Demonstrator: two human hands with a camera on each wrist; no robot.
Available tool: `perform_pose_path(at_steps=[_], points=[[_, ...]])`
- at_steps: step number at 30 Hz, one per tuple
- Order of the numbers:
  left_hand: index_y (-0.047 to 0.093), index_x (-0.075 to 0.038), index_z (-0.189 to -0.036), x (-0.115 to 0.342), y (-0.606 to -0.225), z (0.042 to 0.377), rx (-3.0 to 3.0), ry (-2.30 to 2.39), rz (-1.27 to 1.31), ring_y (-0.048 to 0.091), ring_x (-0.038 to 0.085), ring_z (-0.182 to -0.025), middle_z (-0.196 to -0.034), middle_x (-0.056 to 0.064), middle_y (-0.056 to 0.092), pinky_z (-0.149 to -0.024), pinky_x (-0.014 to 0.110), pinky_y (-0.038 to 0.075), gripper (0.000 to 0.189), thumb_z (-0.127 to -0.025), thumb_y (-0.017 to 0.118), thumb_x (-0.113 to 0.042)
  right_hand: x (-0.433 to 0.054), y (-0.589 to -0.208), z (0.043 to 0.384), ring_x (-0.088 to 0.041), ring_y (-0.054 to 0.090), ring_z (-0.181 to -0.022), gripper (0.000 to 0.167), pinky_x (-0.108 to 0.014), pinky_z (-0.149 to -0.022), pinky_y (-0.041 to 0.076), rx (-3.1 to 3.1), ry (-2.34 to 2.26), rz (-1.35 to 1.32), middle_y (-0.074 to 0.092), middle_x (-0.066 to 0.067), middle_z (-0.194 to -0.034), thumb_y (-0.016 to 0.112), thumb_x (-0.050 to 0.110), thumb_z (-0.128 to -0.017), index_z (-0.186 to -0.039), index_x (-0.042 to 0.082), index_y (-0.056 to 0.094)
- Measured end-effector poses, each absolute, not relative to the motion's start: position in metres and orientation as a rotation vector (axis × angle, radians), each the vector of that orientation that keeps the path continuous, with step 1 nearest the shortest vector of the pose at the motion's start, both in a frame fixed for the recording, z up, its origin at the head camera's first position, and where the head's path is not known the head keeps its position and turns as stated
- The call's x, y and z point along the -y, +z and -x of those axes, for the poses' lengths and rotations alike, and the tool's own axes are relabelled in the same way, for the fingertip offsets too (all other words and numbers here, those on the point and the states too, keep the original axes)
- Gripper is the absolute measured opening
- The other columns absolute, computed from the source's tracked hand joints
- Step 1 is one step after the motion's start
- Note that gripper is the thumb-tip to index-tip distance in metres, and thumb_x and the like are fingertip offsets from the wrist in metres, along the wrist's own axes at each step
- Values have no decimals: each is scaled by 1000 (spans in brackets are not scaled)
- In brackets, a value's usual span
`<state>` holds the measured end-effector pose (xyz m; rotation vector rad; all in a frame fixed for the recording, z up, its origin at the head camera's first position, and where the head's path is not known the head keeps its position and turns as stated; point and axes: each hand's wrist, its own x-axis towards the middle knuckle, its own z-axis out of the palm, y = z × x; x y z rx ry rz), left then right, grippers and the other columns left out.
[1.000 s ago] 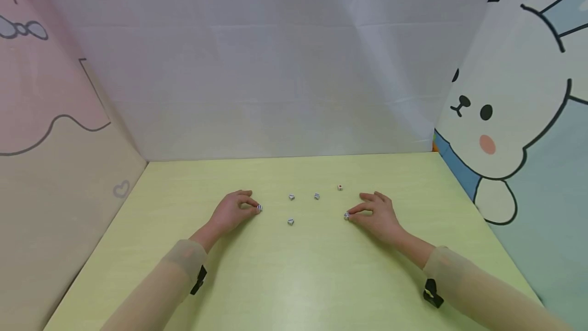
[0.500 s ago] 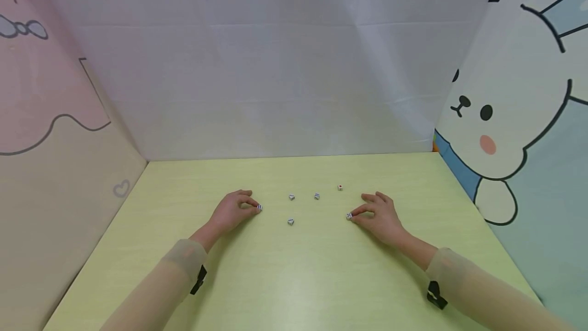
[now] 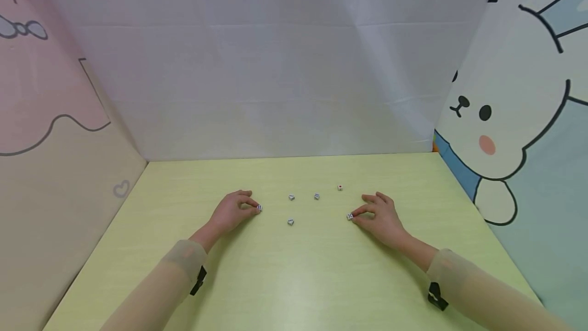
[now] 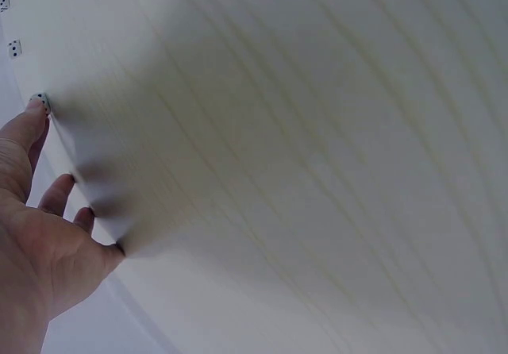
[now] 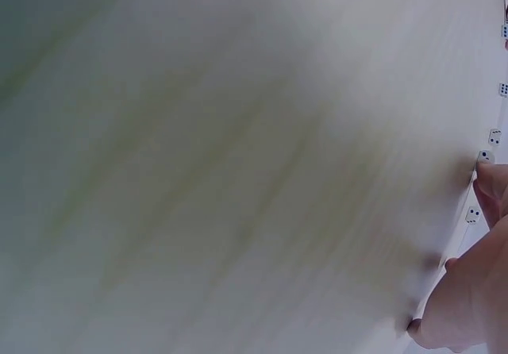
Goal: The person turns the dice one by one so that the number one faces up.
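My left hand (image 3: 235, 212) pinches a white die (image 3: 260, 208) between thumb and forefinger, down at the table surface. Across from it, my right hand (image 3: 378, 217) pinches another die (image 3: 350, 216) the same way. In the left wrist view the left die (image 4: 41, 102) shows dark pips beside the thumb, the other fingers spread toward the table. At the right edge of the right wrist view, the die (image 5: 485, 157) sits at the right fingertips. Between the hands lie a die (image 3: 291, 197), a second die (image 3: 317, 196) and a nearer die (image 3: 291, 222).
Farther back, near the right hand, lies a die (image 3: 340, 187) with a red pip up. The pale yellow table (image 3: 294, 280) meets a white cloth wall (image 3: 285, 91) at the back. Printed panels stand at both sides, the right one with a rabbit (image 3: 505, 116).
The right hand has shifted slightly to the right with its die, which has turned to show a different face. The left hand and the loose dice have stayed in place.
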<state>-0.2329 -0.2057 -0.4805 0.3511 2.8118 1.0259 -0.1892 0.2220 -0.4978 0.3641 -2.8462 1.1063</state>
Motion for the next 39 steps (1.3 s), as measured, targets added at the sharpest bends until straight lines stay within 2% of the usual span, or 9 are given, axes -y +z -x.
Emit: perform_pose_path(at_steps=[17, 28, 39], points=[[80, -15, -104, 207, -485, 232, -2812, 1041, -353, 32, 42, -148, -150, 18, 52, -120, 60, 23, 15, -94, 77, -25, -225, -493, 189, -49, 26, -144, 12, -66, -115, 23, 2862, 951, -407, 59, -21, -139, 82, 23, -88, -98, 17, 82], [80, -15, -104, 207, -486, 231, -2820, 1030, -353, 32, 42, -148, -150, 18, 52, -120, 59, 23, 15, -94, 77, -24, -225, -487, 190, -46, 38, -136, 14, -64, -111, 30, 2866, 763, -485, 65, -15, -129, 83, 24, -87, -100, 19, 82], [81, -15, -104, 206, -487, 230, -2821, 1041, -349, 33, 42, -148, -150, 18, 52, -120, 59, 23, 14, -94, 77, -24, -221, -486, 191, -45, 41, -133, 15, -65, -108, 34, 2843, 682, -541, 66, -12, -127, 84, 24, -85, -100, 19, 82]])
